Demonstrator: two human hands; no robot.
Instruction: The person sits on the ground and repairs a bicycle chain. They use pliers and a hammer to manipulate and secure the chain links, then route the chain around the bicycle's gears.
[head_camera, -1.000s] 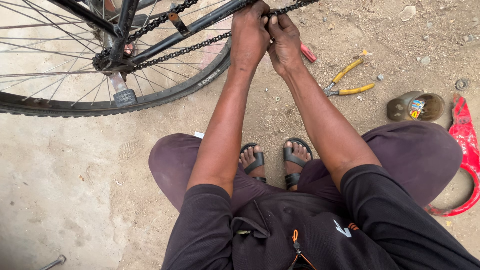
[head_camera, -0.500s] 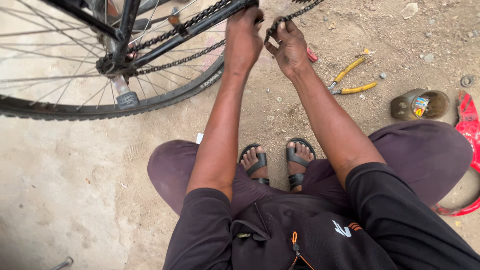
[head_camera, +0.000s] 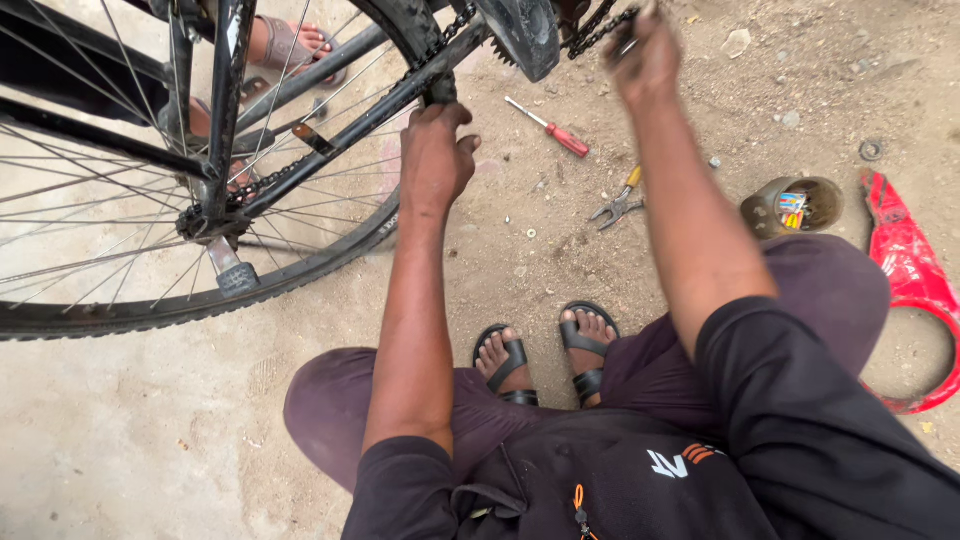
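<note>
Bicycle wheel, spoked, upper left; left hand clamped on the frame tube beside it, right hand closed on the chain at top. Red guard, far right. Small round tin on the ground, holding small coloured items; pliers and red-handled screwdriver nearby.

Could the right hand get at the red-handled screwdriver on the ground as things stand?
Probably yes. The right hand is up at the chain, and the screwdriver lies on open dirt just below and left of it, with nothing between them.

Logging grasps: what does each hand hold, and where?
Left hand grips the bike's frame tube near the crank. Right hand pinches the chain.
</note>
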